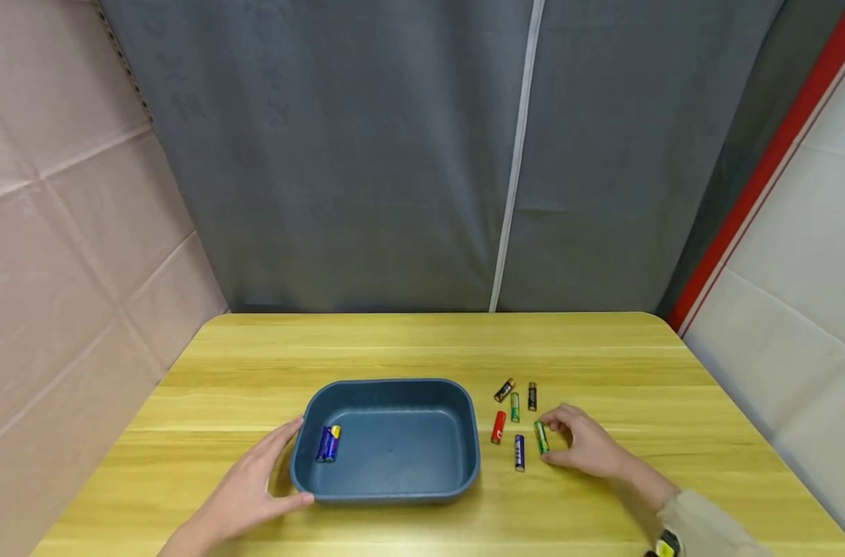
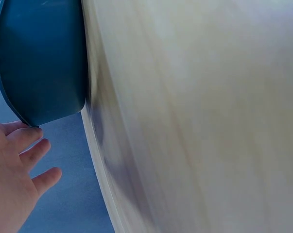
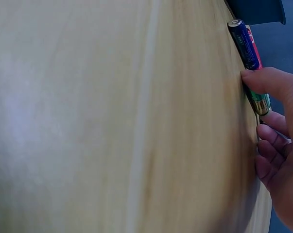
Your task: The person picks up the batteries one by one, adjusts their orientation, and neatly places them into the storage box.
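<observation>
My right hand [image 1: 584, 442] pinches a green battery [image 1: 542, 437] lengthwise between thumb and index finger, close over the table. In the right wrist view the thumb hides part of that green battery [image 3: 260, 103]. A dark blue battery [image 1: 519, 452] lies just left of it, with a red battery [image 1: 498, 427] beyond. My left hand [image 1: 251, 483] is spread along the left end of a blue rectangular tub [image 1: 395, 499], thumb by the near corner, fingertips touching the rim. Inside the tub, two blue batteries [image 1: 328, 443] lie side by side at the left.
Behind the red battery are another green battery [image 1: 515, 407] and two black batteries [image 1: 531, 396]. All lie on the wooden table [image 1: 408, 340], right of the tub. A grey curtain [image 1: 367, 170] hangs behind the table, with pale cloth panels [image 1: 67, 255] at the sides.
</observation>
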{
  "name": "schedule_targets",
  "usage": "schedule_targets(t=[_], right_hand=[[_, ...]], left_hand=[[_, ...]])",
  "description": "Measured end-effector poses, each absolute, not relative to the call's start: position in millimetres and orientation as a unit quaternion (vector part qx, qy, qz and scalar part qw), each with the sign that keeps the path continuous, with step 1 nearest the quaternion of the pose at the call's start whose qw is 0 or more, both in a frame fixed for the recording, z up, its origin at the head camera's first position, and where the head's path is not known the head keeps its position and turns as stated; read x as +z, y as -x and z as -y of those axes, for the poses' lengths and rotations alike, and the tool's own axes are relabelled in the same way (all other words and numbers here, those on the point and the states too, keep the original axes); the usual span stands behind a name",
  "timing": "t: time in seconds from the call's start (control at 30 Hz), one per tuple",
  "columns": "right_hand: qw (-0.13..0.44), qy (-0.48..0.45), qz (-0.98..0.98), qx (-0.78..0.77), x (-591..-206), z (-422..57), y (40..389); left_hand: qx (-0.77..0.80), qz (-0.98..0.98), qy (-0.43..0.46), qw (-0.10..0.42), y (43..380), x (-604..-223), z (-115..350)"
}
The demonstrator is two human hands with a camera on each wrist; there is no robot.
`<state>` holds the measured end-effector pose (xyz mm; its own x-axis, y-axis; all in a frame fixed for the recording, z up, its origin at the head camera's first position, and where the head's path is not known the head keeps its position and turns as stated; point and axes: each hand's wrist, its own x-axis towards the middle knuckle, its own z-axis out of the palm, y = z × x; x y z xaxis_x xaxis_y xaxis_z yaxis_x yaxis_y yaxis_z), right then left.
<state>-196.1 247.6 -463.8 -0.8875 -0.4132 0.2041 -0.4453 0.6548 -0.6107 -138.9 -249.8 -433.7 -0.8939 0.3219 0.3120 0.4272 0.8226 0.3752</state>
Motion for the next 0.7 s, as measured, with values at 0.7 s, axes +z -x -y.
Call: schedule_targets(t=[0.7], right_hand=[[0.002, -0.200, 0.922, 0.331, -456.9, -241.0, 198.8]], left_hand=[[-0.225, 0.946, 0.198, 0.121, 140.5, -434.2, 249.2]])
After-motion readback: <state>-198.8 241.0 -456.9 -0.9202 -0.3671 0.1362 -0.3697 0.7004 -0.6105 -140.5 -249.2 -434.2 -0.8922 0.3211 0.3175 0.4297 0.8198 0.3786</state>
